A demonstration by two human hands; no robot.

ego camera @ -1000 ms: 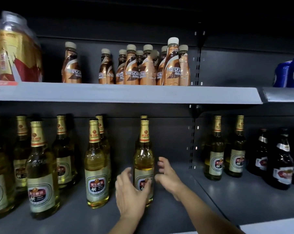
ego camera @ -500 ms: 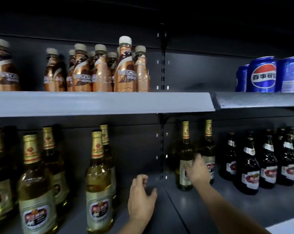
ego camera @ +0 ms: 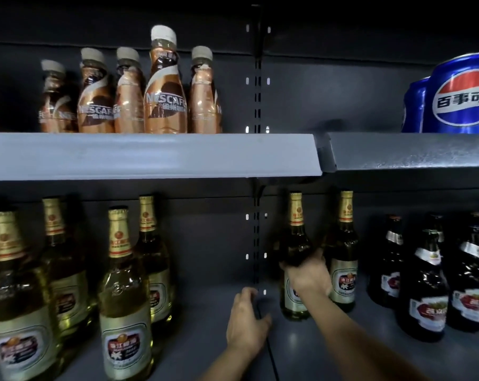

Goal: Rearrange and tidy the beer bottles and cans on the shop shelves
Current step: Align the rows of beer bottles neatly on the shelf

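My right hand (ego camera: 308, 274) wraps the green beer bottle (ego camera: 296, 243) at its shoulder, fingers curled round the glass; the bottle stands upright on the lower shelf (ego camera: 315, 339), just right of the slotted upright (ego camera: 257, 215). A second green bottle (ego camera: 343, 251) stands at the held one's 3 o'clock, just beside it; whether they touch, can't tell. My left hand (ego camera: 246, 323) sits at the held bottle's 7 o'clock, near but apart, fingers loosely spread, holding nothing, over the shelf seam. Pale beer bottles (ego camera: 125, 292) stand in rows at 9 o'clock from the left hand, well apart. Dark bottles (ego camera: 425, 284) cluster at 3 o'clock of the right hand. On the upper shelf (ego camera: 150, 155), coffee bottles (ego camera: 164, 83) at 11 o'clock, blue cola cans (ego camera: 458, 97) at 1 o'clock.
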